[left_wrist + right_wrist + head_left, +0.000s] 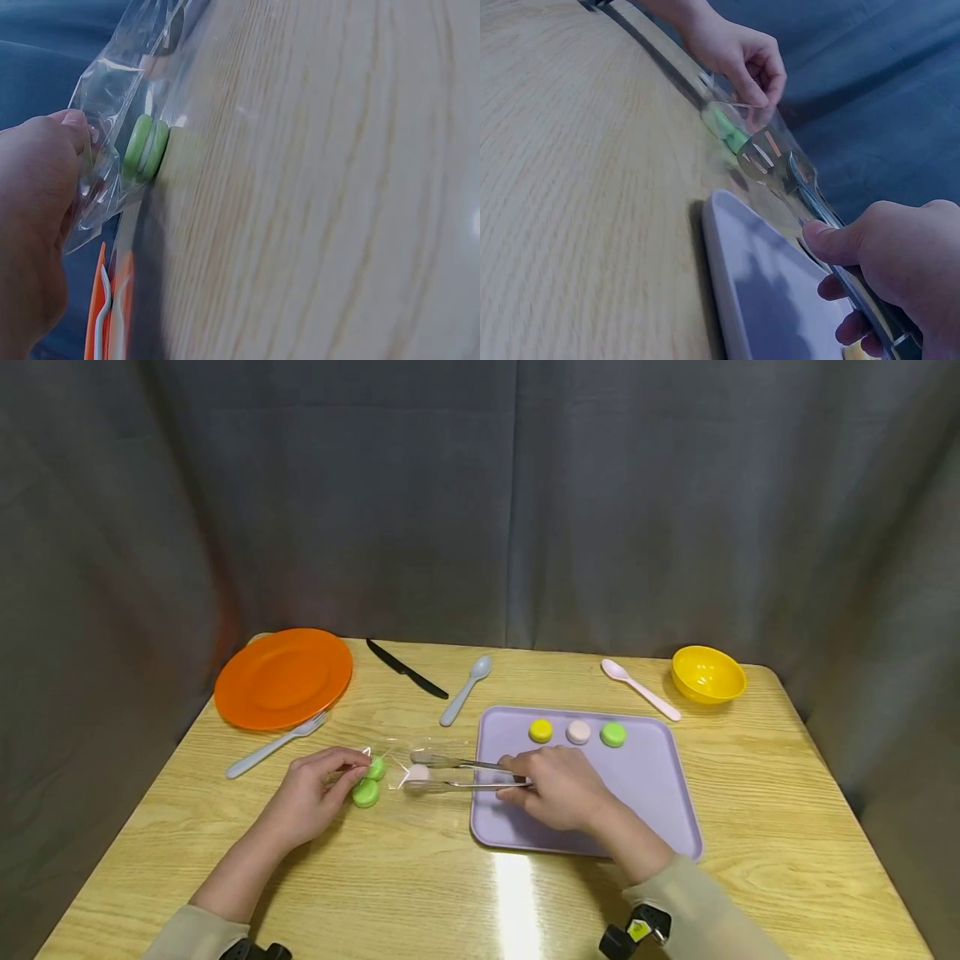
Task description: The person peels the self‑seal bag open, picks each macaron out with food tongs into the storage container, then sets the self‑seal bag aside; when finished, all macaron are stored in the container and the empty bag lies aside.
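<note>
My left hand (pixel 311 797) pinches the edge of a clear plastic bag (pixel 105 97) between thumb and fingers. Two green macarons (pixel 365 793) show right by those fingertips, and the left wrist view has one green macaron (pixel 146 148) behind the film. In my right hand (pixel 562 789) is a pair of metal tongs (pixel 468 786), pointing left over the tray's edge. A pale pinkish macaron (pixel 417 775) lies between the tong heads, which overlap the bag in the head view. The right wrist view shows the slotted tong head (pixel 761 154) close to the bag.
On the lilac tray (pixel 622 814) are yellow (pixel 541 731), pale pink (pixel 578 732) and green (pixel 613 734) macarons. Around it lie an orange plate (pixel 285 681), a grey fork (pixel 273 747), a black knife (pixel 408 670), grey (pixel 467 689) and pink (pixel 641 689) spoons, and a yellow bowl (pixel 707 675).
</note>
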Tool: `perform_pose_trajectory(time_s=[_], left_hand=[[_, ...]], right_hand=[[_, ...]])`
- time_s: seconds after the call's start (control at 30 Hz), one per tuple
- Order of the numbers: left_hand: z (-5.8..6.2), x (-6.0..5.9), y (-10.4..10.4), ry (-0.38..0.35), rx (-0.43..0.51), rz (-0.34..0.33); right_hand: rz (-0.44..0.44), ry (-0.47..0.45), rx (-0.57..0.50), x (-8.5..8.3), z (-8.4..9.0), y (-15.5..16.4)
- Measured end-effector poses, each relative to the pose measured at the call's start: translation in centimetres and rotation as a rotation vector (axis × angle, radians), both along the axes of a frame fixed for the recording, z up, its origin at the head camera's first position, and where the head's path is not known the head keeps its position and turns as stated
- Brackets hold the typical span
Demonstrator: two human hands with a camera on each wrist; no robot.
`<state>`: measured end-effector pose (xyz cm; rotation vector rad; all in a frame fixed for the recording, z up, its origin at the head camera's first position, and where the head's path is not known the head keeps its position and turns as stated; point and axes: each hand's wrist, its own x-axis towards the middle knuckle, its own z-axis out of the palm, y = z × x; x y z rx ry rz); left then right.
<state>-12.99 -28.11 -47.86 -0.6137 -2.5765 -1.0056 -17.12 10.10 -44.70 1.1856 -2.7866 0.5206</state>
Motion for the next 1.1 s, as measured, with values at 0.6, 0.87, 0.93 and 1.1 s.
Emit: perform_pose_trajectory(time_s=[0.6,0.87,0.93,1.1], left_hand=[[0.2,0.1,-0.1,0.018,-0.003,0.023],[0.3,0.0,0.0,0.013,-0.004,0.016],[0.3,0.0,0.1,0.013,-0.004,0.016],[0.3,0.0,0.1,0.016,-0.006,0.015]], right_hand=[[-0.186,0.002,-0.042,0.9,1.9,6.8],[-0.231,0.018,-0.074,1.6,2.5,9.7],[-0.257,0.017,-0.067,1.8,2.5,10.4],[-0.298,-0.002,-0.034,2.2,2.0,12.1]])
